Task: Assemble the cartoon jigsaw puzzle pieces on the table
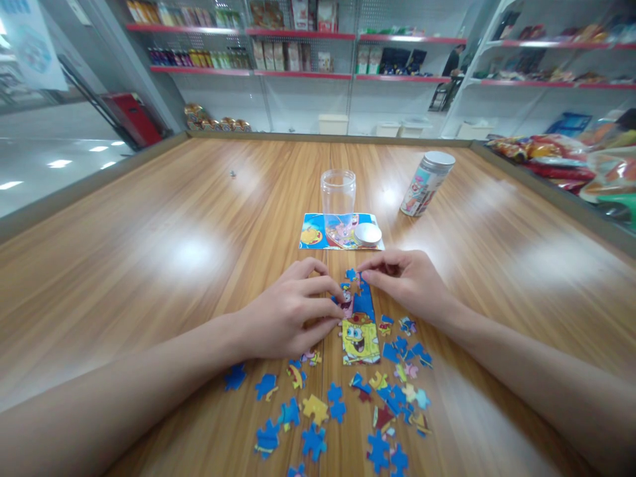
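Observation:
A partly joined jigsaw puzzle [360,339] with a yellow cartoon face lies on the wooden table in front of me. My left hand [298,306] rests over its left edge, fingers apart, the tips touching pieces near a pink cartoon figure [346,306]. At the puzzle's upper right corner, my right hand [410,278] pinches thumb and forefinger on a puzzle piece, mostly hidden by the fingertips. A small blue piece [350,274] sits just left of those fingertips. Loose pieces [314,409] lie scattered below the puzzle, many of them blue.
Beyond the puzzle lies a printed picture sheet [312,233], with a clear plastic jar [338,195] and a silver lid [368,234] on it. A printed canister [427,184] stands to the right. Packaged goods [556,159] border the right edge; stocked shelves [301,33] line the back.

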Demonstrator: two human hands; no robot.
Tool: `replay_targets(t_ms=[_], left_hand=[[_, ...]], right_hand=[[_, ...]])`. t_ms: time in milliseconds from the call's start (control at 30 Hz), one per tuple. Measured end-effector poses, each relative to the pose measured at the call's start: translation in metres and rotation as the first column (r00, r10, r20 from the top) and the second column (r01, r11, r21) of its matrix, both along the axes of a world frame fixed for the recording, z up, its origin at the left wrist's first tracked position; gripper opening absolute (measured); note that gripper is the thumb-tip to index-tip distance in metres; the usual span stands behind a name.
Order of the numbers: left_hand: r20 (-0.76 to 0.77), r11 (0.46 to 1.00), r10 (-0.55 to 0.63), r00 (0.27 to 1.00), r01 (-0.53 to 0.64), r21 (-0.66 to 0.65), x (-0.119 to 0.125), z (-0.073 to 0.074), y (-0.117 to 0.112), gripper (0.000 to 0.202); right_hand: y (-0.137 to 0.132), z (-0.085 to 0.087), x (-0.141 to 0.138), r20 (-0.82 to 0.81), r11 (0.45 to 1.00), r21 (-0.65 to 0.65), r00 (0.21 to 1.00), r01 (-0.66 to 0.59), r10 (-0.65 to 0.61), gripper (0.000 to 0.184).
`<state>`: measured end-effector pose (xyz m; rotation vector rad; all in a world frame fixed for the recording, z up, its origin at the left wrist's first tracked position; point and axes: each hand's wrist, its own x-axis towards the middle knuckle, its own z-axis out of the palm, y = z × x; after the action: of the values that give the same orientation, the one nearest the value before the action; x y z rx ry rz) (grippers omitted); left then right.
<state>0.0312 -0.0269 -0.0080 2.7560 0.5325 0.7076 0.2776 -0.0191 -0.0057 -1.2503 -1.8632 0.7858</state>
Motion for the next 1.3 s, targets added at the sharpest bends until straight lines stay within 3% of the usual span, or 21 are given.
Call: replay_targets(t_ms=[233, 600, 1000, 1300], left_hand=[[-0.022, 1.0, 0.007, 1.0, -0.007, 0.007, -0.0001, 0.0015, -0.0007, 0.023], [-0.013, 0.999, 0.005, 1.0, -0.005, 0.036, -0.0002, -0.0022, 0.0005, 0.021], [-0.012, 0.999, 0.007, 1.0, -0.006, 0.041, 0.0, -0.0012, 0.001, 0.019], [-0.015, 0.999, 0.009, 1.0, -0.009, 0.054, -0.0009, -0.0014, -0.0002, 0.02]], right_hand=[[-0.0016, 0.0001, -0.0017, 0.051, 0.998, -0.053, 0.998, -0.022, 0.025, 0.012], [-0.0042, -0.0043, 0.0002, 0.145, 0.995, 0.098, 0.989, -0.036, 0.022, 0.008], [-0.003, -0.0061, 0.0022, 0.13, 0.991, 0.126, 0.991, -0.052, 0.036, 0.005], [0.0011, -0.0076, 0.0036, 0.208, 0.957, 0.268, 0.977, -0.111, 0.054, 0.011]])
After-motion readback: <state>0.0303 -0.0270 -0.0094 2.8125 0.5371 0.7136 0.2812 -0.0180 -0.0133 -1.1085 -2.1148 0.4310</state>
